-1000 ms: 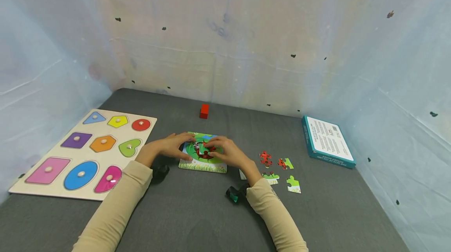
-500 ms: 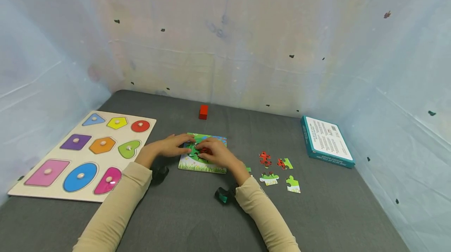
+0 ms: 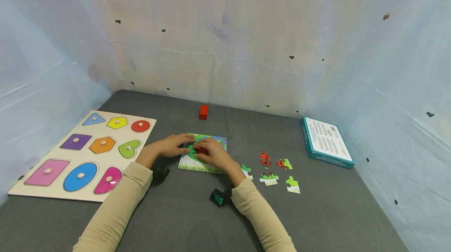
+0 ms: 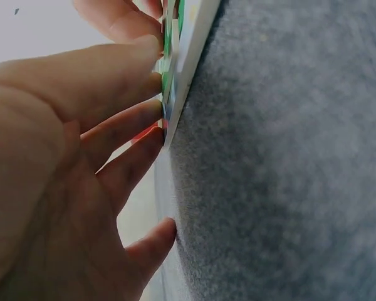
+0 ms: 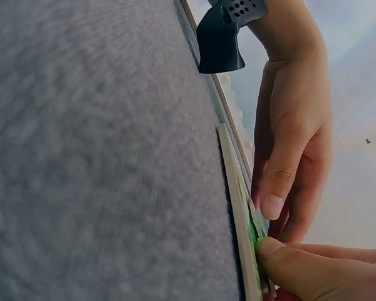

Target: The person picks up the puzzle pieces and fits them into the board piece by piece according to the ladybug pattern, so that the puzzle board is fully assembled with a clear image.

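Observation:
A small puzzle board (image 3: 202, 166) with a green ladybug picture lies flat on the grey table. My left hand (image 3: 172, 145) spreads over its left side, thumb and fingertips touching the surface; in the left wrist view, its little finger reaches past the board. Over the board's middle, my right hand (image 3: 216, 156) pinches a puzzle piece between thumb and fingers, mostly hidden under the hand. From the right wrist, the thumb (image 5: 272, 248) presses at the piece, which sits slightly raised on the board, facing the left hand's fingers.
Several loose puzzle pieces (image 3: 269, 179) lie right of the board. A peg shape board (image 3: 105, 160) takes up the left side. A red block (image 3: 203, 112) stands behind, and a teal box (image 3: 329, 142) lies at the right. Translucent sheeting (image 3: 225, 48) encloses the table.
My right hand has moved left across the board with the piece, closer to the left hand. Another loose piece shows beside its wrist now. The left hand has barely moved.

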A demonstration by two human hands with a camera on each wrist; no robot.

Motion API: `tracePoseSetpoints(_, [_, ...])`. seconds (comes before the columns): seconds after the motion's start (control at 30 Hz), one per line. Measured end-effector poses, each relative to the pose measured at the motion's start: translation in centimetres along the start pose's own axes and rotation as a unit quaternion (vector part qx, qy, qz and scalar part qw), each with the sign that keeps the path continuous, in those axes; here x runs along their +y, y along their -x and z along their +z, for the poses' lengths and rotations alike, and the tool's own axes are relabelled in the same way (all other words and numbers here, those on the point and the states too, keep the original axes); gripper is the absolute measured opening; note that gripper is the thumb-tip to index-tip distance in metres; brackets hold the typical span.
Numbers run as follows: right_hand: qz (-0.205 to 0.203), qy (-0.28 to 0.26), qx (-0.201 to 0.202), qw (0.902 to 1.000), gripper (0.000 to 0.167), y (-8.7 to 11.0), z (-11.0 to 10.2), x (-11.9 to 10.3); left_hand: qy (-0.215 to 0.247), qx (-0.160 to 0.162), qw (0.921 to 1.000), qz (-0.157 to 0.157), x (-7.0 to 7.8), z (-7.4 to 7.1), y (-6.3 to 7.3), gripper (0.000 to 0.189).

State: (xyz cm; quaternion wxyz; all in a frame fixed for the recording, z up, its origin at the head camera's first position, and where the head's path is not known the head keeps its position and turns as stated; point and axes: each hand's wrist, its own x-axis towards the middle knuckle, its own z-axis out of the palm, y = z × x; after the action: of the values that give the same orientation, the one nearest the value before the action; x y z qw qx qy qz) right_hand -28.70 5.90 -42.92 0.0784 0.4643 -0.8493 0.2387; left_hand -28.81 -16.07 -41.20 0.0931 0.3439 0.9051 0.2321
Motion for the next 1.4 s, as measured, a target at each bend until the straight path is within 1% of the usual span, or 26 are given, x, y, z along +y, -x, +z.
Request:
tracePoseSetpoints(0.23, [0.01, -0.005, 0.002, 0.9999, 0.028, 0.11, 0.13, -0.07, -0.015, 0.01, 0.9998, 0.006, 0.14, 0.08, 0.06, 0.046])
tracePoseSetpoints(0.53, [0.005, -0.007, -0.005, 0.9999, 0.028, 0.14, 0.03, -0.03, -0.036, 0.029, 0.9989, 0.007, 0.28, 0.19, -0.1, 0.041])
tracePoseSetpoints(0.67, [0.001, -0.023, -0.009, 0.9997, 0.028, 0.1, -0.11, 0.15, -0.039, 0.034, 0.9987, 0.003, 0.27, 0.23, -0.21, 0.04])
tracePoseSetpoints(0.87, [-0.002, -0.052, -0.017, 0.9985, 0.024, 0.2, -0.38, 0.3, -0.039, 0.032, 0.9987, -0.008, 0.2, 0.3, -0.41, 0.04])
tracePoseSetpoints(1.1, [-0.008, -0.056, -0.025, 0.9981, 0.025, 0.18, -0.65, 0.18, -0.041, 0.041, 0.9982, -0.014, 0.28, 0.38, -0.6, 0.04])
tracePoseSetpoints(1.27, [-0.005, -0.06, -0.034, 0.9976, 0.026, 0.24, -0.73, 0.11, -0.049, 0.038, 0.998, -0.013, 0.35, 0.35, -0.52, 0.04])
tracePoseSetpoints(1.4, [-0.002, -0.066, -0.04, 0.997, 0.027, 0.33, -0.75, 0.13, -0.041, 0.033, 0.9985, -0.017, 0.51, 0.31, -0.38, 0.04])
